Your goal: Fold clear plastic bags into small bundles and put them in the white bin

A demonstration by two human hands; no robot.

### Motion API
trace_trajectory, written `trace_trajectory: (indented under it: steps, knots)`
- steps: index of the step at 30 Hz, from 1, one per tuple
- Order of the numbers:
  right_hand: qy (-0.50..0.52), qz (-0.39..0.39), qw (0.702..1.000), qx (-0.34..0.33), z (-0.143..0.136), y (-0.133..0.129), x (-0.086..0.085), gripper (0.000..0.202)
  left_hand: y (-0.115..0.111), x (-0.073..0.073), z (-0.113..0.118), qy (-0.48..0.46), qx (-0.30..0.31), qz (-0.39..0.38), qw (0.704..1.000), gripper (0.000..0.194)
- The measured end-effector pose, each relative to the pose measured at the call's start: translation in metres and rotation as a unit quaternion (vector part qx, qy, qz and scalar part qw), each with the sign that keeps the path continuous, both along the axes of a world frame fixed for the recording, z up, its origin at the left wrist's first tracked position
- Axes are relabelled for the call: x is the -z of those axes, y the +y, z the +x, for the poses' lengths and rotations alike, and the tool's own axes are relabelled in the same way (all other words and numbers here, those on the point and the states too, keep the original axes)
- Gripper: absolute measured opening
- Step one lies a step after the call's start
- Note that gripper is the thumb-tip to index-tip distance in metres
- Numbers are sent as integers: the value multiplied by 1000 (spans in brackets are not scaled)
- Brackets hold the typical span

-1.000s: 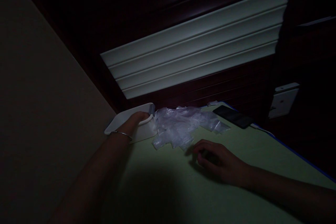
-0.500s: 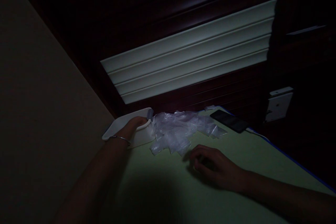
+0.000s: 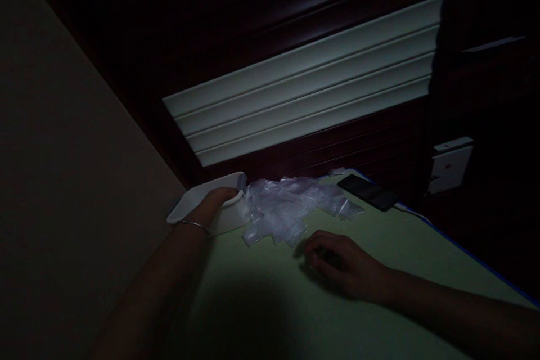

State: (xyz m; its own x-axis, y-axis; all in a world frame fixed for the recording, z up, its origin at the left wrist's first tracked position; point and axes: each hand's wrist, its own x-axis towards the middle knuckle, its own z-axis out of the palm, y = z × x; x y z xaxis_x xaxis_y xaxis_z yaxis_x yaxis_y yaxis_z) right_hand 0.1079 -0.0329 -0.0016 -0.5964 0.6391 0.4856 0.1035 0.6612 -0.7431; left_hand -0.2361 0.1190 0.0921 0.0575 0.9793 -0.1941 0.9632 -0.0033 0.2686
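Note:
My left hand (image 3: 219, 198) reaches over the near rim of a white plastic container (image 3: 230, 221) and down inside it, close to a grey clip on its end. The fingers are hidden in the container, so I cannot see what they hold, if anything. A bracelet circles that wrist. Touching or just beside the container lies a loose heap of clear plastic bags (image 3: 280, 214). Right of the heap's near edge, my right hand (image 3: 343, 264) rests low over the green tabletop (image 3: 270, 298). Its fingers are loosely curled, thumb apart from them, and nothing shows between.
A dark phone (image 3: 367, 192) with a white cable (image 3: 411, 212) lies near the table's blue-edged far right side. Behind the table stands dark wood panelling with a pale slatted panel (image 3: 312, 79). A plain wall (image 3: 76, 180) borders the left. Everything is dimly lit.
Almost nothing differs. Both hands keep their places, the right one very slightly higher in the picture, and the view has shifted a little.

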Motion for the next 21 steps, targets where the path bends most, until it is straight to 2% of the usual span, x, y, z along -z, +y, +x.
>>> trace_trajectory:
  steps: [2, 4, 6, 8, 11, 13, 16, 19, 21]
  knots:
    - [1, 5, 1000, -1, 0, 0, 0, 20, 7, -10, -1, 51, -21, -23, 998, 28]
    - [2, 10, 1000, 0, 0, 1, 1, 20, 8, -27, -4, 93, -34, -7, 995, 20]
    - [2, 14, 1000, 0, 1, 1, 1, 20, 3, -47, -4, 124, -34, 49, 991, 13]
    - [1, 16, 1000, 0, 1, 1, 1, 20, -6, -66, 3, 142, -17, 125, 982, 15]
    - [-3, 14, 1000, -1, 1, 1, 0, 21, -21, -77, 28, 153, 37, 186, 970, 30]
    - [-2, 14, 1000, -3, 1, 1, -2, 22, -29, -72, 51, 154, 83, 175, 969, 32]
    - [0, 13, 1000, -6, 1, 0, -4, 22, -34, -50, 84, 169, 123, 133, 969, 28]
    - [-2, 12, 1000, -5, 1, 0, -4, 21, -33, -25, 108, 198, 110, 115, 967, 26]
    - [-2, 14, 1000, -7, 1, 0, -3, 21, -31, -14, 117, 207, 96, 126, 965, 21]
